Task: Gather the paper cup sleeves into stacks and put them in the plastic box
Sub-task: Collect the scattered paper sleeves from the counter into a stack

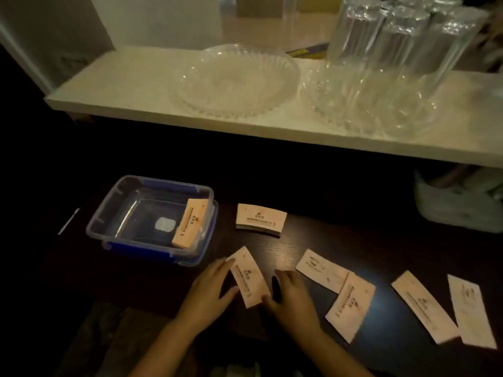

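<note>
A clear plastic box (114, 210) with blue clips stands on the dark table at the left; one stack of pale printed cup sleeves (190, 227) leans inside against its right wall. Another sleeve stack (260, 219) lies on the table just right of the box. My left hand (209, 289) and my right hand (291, 297) press on either side of a small bundle of sleeves (249, 276) near the front edge, holding it between them. Several loose sleeves lie to the right: one (321, 269), one (351, 303), one (424, 306), one (471, 314).
A pale shelf (122, 91) runs across above the table and carries two glass bowls (234, 80) (367, 102) and wrapped stacks of clear cups (402, 36). A white bag (457, 205) sits under the shelf at the right. A thin white stick (68, 221) lies left of the box.
</note>
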The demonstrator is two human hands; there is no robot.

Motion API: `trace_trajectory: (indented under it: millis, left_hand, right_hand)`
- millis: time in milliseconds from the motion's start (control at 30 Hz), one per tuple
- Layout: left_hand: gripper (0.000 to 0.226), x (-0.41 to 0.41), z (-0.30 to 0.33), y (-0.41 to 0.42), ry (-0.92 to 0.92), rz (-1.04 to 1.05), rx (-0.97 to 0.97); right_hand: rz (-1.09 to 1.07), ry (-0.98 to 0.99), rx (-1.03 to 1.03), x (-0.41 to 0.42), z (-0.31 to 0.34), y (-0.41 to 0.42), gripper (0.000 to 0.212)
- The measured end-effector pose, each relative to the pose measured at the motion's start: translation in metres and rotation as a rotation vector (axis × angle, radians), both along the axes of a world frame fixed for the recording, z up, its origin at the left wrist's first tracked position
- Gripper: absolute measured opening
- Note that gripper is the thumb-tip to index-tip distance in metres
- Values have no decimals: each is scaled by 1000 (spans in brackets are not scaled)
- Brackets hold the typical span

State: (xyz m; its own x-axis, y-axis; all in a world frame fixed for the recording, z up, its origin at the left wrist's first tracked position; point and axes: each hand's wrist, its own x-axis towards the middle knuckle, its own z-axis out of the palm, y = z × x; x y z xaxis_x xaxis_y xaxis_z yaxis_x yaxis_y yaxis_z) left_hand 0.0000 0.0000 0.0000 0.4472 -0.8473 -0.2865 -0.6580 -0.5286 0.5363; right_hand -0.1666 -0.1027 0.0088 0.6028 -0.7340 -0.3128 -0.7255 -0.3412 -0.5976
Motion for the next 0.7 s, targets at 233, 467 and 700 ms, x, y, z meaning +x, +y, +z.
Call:
trace_trajectory:
  millis: [233, 467, 700]
  left_hand:
    - [86, -1, -34, -21, -197, -97, 220]
    - [97, -6, -41, -16, -145, 27, 86]
    - [102, -12, -19, -39, 15, 228, 37]
  right_hand:
    - [-5, 186, -216, 18, -22, 27, 79]
    - [-12, 147, -220, 12, -29, 27, 66]
    - [-84, 33, -175, 7, -30, 21, 55]
